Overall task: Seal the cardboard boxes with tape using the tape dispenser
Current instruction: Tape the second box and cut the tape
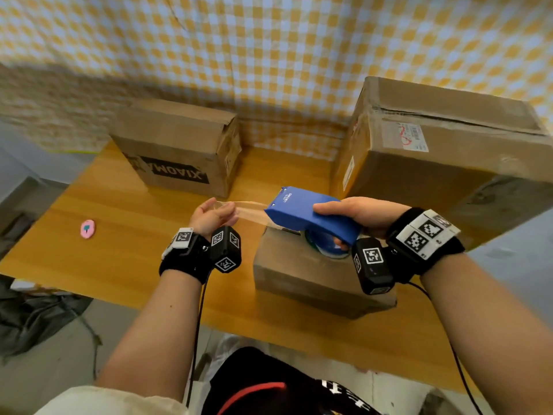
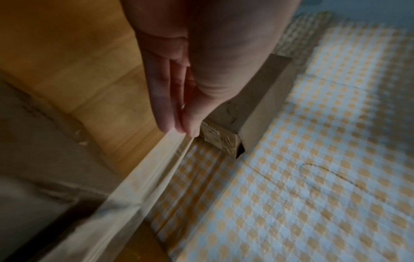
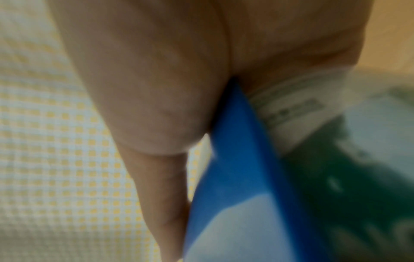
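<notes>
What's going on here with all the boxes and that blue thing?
A person is getting ready to tape boxes shut. Their right hand grips a blue tape dispenser above a small cardboard box, while the left hand pinches the clear tape stretched between them. No tape is on that box yet.

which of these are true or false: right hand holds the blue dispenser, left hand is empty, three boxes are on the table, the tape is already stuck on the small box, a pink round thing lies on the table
1. The right hand holds the blue tape dispenser. True.
2. The left hand is empty. False: it pinches the end of the tape strip.
3. Three cardboard boxes sit on the table. True.
4. The strip is already stuck on the small box. False: it stretches in the air between hand and dispenser.
5. A pink round object lies on the table. True.
</notes>
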